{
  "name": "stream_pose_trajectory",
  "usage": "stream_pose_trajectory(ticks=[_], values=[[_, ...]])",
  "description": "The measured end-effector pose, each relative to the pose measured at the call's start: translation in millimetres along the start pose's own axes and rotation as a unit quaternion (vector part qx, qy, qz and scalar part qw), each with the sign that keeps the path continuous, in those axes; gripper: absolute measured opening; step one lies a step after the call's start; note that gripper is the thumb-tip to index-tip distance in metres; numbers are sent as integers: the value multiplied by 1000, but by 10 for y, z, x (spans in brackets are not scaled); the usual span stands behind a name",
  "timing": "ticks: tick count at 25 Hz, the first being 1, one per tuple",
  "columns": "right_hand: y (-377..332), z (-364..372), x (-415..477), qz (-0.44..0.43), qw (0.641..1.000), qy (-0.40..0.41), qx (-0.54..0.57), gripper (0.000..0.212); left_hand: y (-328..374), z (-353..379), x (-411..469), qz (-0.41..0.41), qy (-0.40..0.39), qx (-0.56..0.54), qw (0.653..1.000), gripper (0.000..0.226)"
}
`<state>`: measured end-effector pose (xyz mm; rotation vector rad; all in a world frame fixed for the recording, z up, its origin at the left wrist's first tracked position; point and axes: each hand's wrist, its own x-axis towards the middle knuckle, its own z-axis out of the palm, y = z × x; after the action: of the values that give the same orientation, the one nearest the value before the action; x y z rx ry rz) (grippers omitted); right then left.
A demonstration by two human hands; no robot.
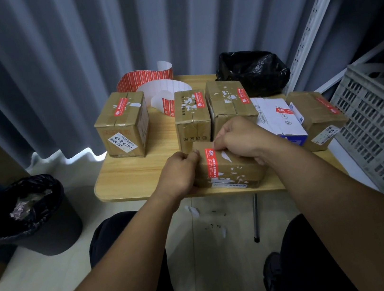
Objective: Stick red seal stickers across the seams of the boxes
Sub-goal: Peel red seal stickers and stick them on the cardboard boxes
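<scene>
While left fingers (191, 156) clasp the box (237, 171), right fingers (220, 138) pinch its red sticker (212, 163).

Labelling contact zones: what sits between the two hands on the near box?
Head view: the red seal sticker lies between the left hand and right hand, on top of the near box.

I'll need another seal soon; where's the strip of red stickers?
Head view: the sticker strip curls at the far edge of the table, left of centre, behind the leftmost brown box and the box beside it.
</scene>
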<state>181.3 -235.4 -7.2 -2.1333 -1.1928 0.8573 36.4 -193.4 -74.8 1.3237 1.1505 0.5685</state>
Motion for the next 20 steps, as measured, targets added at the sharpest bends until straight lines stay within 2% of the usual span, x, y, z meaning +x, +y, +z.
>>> stream_pose_trajectory(ticks=[7,9,12,15,18,20], values=[[-32,77,36,-27,994,12,-105,8,-16,7,15,-1,-3,-4,1000,39],[-60,95,51,-32,990,4,-135,14,-20,10,16,-1,-4,-6,1000,39],[-82,140,70,-44,985,-2,-166,9,-22,12,18,-3,-3,-12,1000,39],[-78,169,61,-51,979,-8,-198,20,-33,12,28,-1,-2,-8,1000,40],[-93,154,46,-49,979,-26,-194,20,-37,9,27,0,-1,-6,1000,40],[-93,98,17,-37,987,-25,-151,19,-35,8,25,-3,-5,-5,1000,41]])
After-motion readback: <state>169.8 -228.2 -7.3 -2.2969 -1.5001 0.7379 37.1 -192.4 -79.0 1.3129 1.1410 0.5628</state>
